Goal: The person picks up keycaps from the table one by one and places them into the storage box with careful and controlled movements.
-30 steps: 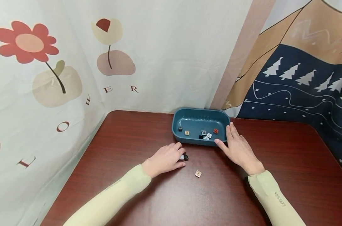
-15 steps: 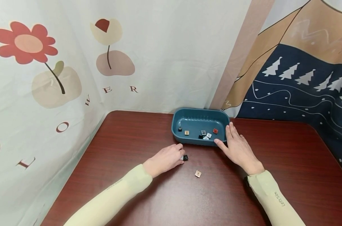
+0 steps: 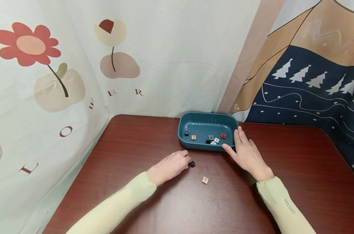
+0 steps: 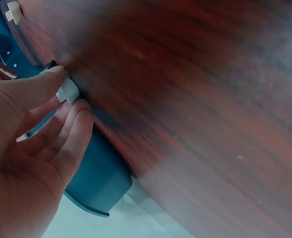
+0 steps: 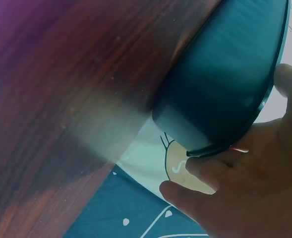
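Note:
My left hand (image 3: 171,164) is low over the table in front of the tray. Its thumb and fingers pinch a white keycap (image 4: 68,91), mostly hidden in the head view. A black keycap (image 3: 192,164) lies right beside those fingertips. Nearer the front, a beige keycap (image 3: 205,180) rests on the table. My right hand (image 3: 249,156) lies with fairly straight fingers against the right end of the blue tray (image 3: 184,145), its thumb on the front rim. Inside the tray are several keycaps, among them a red one (image 3: 223,136), a beige one (image 3: 193,137) and a black one (image 3: 186,133).
The tray stands near the back edge of the dark red wooden table (image 3: 142,136). A white curtain (image 3: 171,58) with flower prints hangs behind and to the left. On the right hangs a navy and tan printed cloth (image 3: 308,94).
My left fingers have closed around the white keycap and drawn it slightly left, apart from the black keycap. The right hand and tray have not moved.

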The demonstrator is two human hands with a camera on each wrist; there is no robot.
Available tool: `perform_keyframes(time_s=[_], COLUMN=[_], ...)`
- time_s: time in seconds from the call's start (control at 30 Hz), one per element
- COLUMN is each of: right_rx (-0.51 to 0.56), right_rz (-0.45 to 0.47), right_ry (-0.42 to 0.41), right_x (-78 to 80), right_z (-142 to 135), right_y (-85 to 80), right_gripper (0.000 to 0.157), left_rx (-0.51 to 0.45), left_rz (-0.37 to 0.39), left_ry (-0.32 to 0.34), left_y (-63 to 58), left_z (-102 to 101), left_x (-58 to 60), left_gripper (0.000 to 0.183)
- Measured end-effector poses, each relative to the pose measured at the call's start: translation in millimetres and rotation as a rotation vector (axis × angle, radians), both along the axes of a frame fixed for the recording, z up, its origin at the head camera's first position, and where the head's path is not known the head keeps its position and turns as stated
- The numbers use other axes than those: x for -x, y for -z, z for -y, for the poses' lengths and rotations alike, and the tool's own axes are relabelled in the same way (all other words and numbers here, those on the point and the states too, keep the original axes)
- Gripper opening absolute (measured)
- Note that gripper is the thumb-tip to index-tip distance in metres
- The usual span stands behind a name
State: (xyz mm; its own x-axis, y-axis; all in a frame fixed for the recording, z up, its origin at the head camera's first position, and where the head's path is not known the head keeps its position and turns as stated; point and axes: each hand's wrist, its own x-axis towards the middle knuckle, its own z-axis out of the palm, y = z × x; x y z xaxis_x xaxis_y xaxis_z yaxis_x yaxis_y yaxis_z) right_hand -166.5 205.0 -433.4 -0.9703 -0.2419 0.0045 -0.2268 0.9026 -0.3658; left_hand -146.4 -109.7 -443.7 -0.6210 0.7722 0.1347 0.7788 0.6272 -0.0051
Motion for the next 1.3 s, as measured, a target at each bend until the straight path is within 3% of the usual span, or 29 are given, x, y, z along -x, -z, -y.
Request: perform_keyframes(time_s=[0.53,0.9,1.3], right_rx=[-0.003,-0.003,-0.002], right_rz=[-0.031,-0.025,-0.023], right_ry=[-0.006,0.001,0.000], right_x=[0.2,-0.6,-0.2], right_z=[0.5,1.0,1.3], right_y=[1.2,0.7,0.3], right_gripper=[0.097,0.097,0.097], left_rx=[-0.079,-0.103,-0.129], left_rz=[0.065,0.020,-0.037], left_ry=[0.006,0.019,0.033], left_y=[-3.6,-6.7,-23.1], left_z=[6.1,8.5,5.4], left_x=[-1.3,-4.6,-9.7], left_gripper=[0.005,0.009,0.009])
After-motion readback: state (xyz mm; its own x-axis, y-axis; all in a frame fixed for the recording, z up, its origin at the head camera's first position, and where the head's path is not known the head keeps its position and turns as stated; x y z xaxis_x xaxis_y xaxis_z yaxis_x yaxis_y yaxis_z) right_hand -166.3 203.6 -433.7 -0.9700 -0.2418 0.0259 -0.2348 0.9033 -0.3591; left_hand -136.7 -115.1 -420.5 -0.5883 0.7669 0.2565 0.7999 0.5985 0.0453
